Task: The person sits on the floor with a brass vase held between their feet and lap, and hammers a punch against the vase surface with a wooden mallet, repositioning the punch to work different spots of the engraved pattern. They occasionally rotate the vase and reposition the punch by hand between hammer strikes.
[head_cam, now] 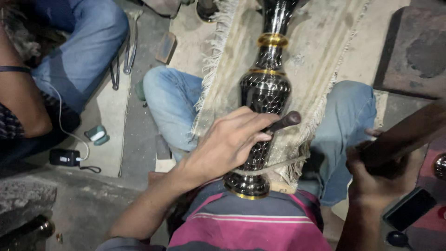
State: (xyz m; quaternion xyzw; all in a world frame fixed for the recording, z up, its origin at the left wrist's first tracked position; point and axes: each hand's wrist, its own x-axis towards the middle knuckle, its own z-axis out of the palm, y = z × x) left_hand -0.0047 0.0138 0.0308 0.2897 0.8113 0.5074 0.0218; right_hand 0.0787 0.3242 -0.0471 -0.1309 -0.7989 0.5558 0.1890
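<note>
A tall dark metal vase (265, 88) with gold bands and a scale-like pattern lies across my lap on a fringed beige cloth (320, 56), its base against my striped shirt. My left hand (227, 142) rests on the vase's belly and grips a short dark punch tool (283, 122), its tip against the metal. My right hand (371, 179), low at the right, holds a dark wooden mallet (409, 135) raised off to the side of the vase.
Another person in blue jeans (79, 51) sits at the left, arm (18, 100) near. On the floor lie pliers (123, 58), a small wooden block (166, 47), a black charger with white cable (65, 158), and a phone (409, 209) at lower right.
</note>
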